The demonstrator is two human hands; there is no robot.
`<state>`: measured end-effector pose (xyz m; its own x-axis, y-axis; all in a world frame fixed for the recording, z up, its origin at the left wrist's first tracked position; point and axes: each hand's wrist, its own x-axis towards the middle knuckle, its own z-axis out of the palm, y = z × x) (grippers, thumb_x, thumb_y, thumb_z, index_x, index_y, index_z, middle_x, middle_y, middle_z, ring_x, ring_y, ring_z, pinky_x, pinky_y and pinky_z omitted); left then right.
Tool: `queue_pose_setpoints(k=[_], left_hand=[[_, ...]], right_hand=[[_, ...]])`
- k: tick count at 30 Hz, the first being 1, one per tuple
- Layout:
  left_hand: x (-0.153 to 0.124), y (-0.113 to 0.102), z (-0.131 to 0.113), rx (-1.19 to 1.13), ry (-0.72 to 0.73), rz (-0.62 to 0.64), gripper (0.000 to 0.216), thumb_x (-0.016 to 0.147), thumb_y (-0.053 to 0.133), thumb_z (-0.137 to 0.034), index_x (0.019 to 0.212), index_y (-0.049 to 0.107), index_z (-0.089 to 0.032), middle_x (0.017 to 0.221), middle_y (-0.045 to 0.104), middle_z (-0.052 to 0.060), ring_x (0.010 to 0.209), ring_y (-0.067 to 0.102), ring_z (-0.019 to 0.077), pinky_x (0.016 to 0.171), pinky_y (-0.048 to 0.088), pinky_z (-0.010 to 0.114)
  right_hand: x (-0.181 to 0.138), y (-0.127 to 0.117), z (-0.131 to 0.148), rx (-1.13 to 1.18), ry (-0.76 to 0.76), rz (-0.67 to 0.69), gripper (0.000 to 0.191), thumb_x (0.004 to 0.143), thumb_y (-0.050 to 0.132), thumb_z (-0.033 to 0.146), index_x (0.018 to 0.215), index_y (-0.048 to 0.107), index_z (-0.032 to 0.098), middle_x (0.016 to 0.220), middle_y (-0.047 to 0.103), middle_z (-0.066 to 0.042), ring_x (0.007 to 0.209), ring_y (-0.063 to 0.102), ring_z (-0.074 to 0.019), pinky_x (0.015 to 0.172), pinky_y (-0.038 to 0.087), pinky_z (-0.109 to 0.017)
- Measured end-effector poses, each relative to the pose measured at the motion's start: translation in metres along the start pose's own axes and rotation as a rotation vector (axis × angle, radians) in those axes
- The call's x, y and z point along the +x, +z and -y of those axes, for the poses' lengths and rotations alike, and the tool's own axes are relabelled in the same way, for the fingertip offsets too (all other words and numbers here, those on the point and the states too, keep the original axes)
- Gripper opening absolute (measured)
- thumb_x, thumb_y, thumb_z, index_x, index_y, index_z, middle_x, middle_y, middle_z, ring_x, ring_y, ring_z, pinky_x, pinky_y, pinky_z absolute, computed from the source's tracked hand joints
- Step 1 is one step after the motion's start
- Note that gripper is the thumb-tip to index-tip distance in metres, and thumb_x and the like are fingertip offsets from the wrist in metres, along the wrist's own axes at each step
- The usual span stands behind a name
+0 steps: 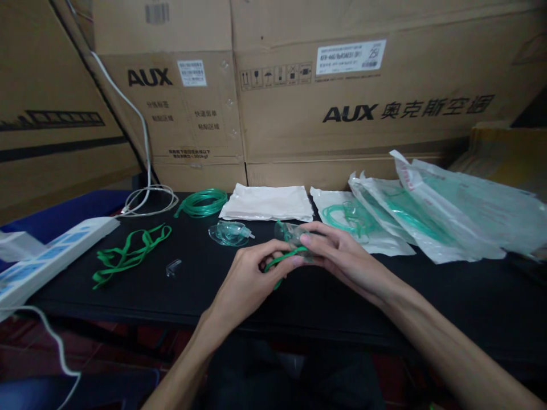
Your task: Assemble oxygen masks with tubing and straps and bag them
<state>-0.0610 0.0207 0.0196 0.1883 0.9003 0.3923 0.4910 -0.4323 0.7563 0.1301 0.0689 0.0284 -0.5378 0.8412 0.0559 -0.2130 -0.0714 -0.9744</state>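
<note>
Over the black table my left hand [258,272] pinches a green elastic strap [284,259] between thumb and fingers. My right hand [331,250] grips a clear greenish oxygen mask [287,230], its fingers meeting the left ones at the strap. Part of the mask is hidden behind my fingers, so I cannot tell whether the strap is fixed to it. Just left of my hands lies another clear oxygen mask [231,233]. Farther left are a tangle of green elastic straps [128,253] and a small clear plastic elbow piece [173,266].
At the back lie coiled green tubing [203,203], a white packet [267,203] and several bagged mask sets [427,210]. A white power strip [55,256] and a white cable [145,136] occupy the left. Large AUX cardboard boxes [290,134] wall off the rear.
</note>
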Motion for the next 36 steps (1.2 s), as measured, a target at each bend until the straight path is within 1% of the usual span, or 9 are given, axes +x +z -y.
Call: queue_pose_setpoints(k=[5, 10, 13, 16, 18, 20, 23, 28, 36], left_hand=[[0.001, -0.003, 0.004, 0.02, 0.106, -0.06, 0.016, 0.098, 0.063, -0.029, 0.096, 0.076, -0.02, 0.088, 0.073, 0.0, 0.079, 0.064, 0.0145, 0.075, 0.046, 0.024], [0.001, -0.002, 0.006, 0.068, 0.141, -0.072, 0.014, 0.099, 0.061, -0.025, 0.096, 0.074, -0.02, 0.09, 0.072, 0.001, 0.083, 0.064, 0.0148, 0.078, 0.047, 0.025], [0.0, 0.0, 0.005, 0.075, 0.145, -0.058, 0.013, 0.098, 0.062, -0.026, 0.099, 0.074, -0.02, 0.092, 0.072, 0.002, 0.084, 0.066, 0.0157, 0.078, 0.049, 0.025], [0.0, 0.001, 0.004, 0.074, 0.155, -0.023, 0.014, 0.099, 0.062, -0.026, 0.098, 0.074, -0.02, 0.093, 0.073, 0.003, 0.085, 0.066, 0.0164, 0.078, 0.05, 0.025], [0.0, 0.001, 0.004, 0.074, 0.167, -0.012, 0.014, 0.099, 0.061, -0.024, 0.097, 0.074, -0.02, 0.093, 0.072, 0.003, 0.085, 0.066, 0.0158, 0.08, 0.05, 0.025], [0.0, 0.0, 0.004, 0.078, 0.171, -0.003, 0.016, 0.099, 0.06, -0.025, 0.097, 0.075, -0.02, 0.093, 0.072, 0.002, 0.085, 0.065, 0.0153, 0.08, 0.05, 0.025], [0.0, 0.0, 0.005, 0.095, 0.171, 0.016, 0.018, 0.1, 0.058, -0.028, 0.098, 0.075, -0.02, 0.093, 0.071, 0.003, 0.083, 0.064, 0.0156, 0.078, 0.05, 0.026], [0.0, -0.001, 0.005, 0.142, 0.167, -0.007, 0.018, 0.1, 0.059, -0.028, 0.098, 0.075, -0.02, 0.092, 0.07, 0.002, 0.08, 0.064, 0.015, 0.077, 0.049, 0.026], [0.001, -0.02, 0.003, 0.242, 0.127, -0.032, 0.021, 0.1, 0.059, -0.032, 0.092, 0.075, -0.021, 0.084, 0.069, 0.0, 0.076, 0.062, 0.0151, 0.073, 0.046, 0.026]], right_hand=[[-0.002, 0.001, 0.005, 0.011, 0.027, 0.03, 0.029, 0.084, 0.079, 0.037, 0.098, 0.06, 0.02, 0.09, 0.073, -0.001, 0.081, 0.073, -0.0155, 0.085, 0.06, -0.036], [-0.002, 0.0, 0.002, -0.099, 0.032, 0.061, 0.051, 0.074, 0.087, 0.035, 0.106, 0.049, 0.024, 0.091, 0.071, 0.002, 0.079, 0.07, -0.0141, 0.073, 0.056, -0.029], [0.0, -0.003, -0.004, -0.235, -0.052, 0.043, 0.073, 0.068, 0.091, 0.03, 0.125, 0.046, 0.027, 0.094, 0.065, 0.003, 0.078, 0.064, -0.0128, 0.066, 0.052, -0.025], [0.0, -0.004, -0.007, -0.434, -0.129, 0.069, 0.091, 0.075, 0.085, 0.029, 0.15, 0.034, 0.034, 0.099, 0.061, 0.002, 0.079, 0.061, -0.0136, 0.066, 0.051, -0.026], [-0.001, -0.004, -0.006, -0.575, -0.177, 0.114, 0.074, 0.083, 0.078, 0.03, 0.148, 0.043, 0.035, 0.108, 0.062, -0.001, 0.082, 0.06, -0.0147, 0.069, 0.05, -0.028], [-0.002, -0.003, -0.006, -0.668, -0.225, 0.136, 0.048, 0.086, 0.073, 0.029, 0.132, 0.06, 0.03, 0.114, 0.063, -0.003, 0.087, 0.059, -0.0163, 0.072, 0.05, -0.029], [-0.002, -0.001, -0.006, -0.714, -0.259, 0.116, 0.027, 0.084, 0.068, 0.019, 0.11, 0.064, 0.024, 0.104, 0.062, -0.002, 0.087, 0.058, -0.0162, 0.073, 0.048, -0.028], [-0.003, 0.001, -0.005, -0.692, -0.2, 0.09, 0.017, 0.078, 0.061, 0.013, 0.091, 0.054, 0.023, 0.084, 0.052, 0.004, 0.074, 0.052, -0.0131, 0.066, 0.044, -0.026], [-0.004, -0.004, 0.001, -0.68, -0.186, 0.041, 0.014, 0.078, 0.061, 0.017, 0.085, 0.05, 0.023, 0.081, 0.053, 0.003, 0.075, 0.054, -0.0157, 0.069, 0.046, -0.029]])
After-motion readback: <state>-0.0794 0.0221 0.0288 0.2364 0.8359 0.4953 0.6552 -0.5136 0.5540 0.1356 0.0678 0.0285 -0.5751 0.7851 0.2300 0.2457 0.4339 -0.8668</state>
